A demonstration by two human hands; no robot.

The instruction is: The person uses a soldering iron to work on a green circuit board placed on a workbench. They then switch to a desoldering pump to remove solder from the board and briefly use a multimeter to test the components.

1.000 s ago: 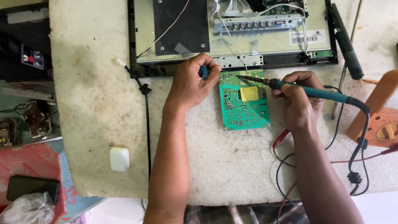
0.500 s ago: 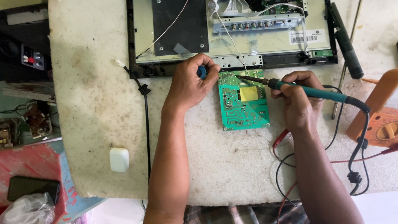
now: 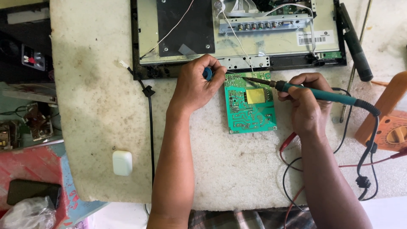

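**Iron tip held at the top edge of the board**

Nothing much has moved since a moment ago: both hands sit where they were, and the iron's tip has only settled a hair along the same top edge of the green circuit board [image 3: 250, 106].

That board lies flat on the white foam pad [image 3: 93, 106], near the pad's far edge, just below the opened back of the screen [image 3: 237, 34]. My right hand [image 3: 307, 106] is wrapped around the teal-handled soldering iron [image 3: 316, 94], fingers closed on the grip like a thick pen, with the tip lying across the board's upper left corner. My left hand [image 3: 197, 87] is curled at that corner's side, fingers folded narrow around a small blue thing [image 3: 207, 73]; what it is I cannot tell, since my knuckles hide most of it.

To do this well, I judge that the heel of my right hand should rest on the pad, so the tip does not wander onto neighbouring tracks. I should hold the tip on the joint only briefly, because long heat could lift a trace. My left hand should keep the board from sliding without crowding the hot tip. The iron's black cord [image 3: 369, 140] loops by the pad's right edge, near the red leads [image 3: 292, 140]; I want it slack, not tugging my wrist.
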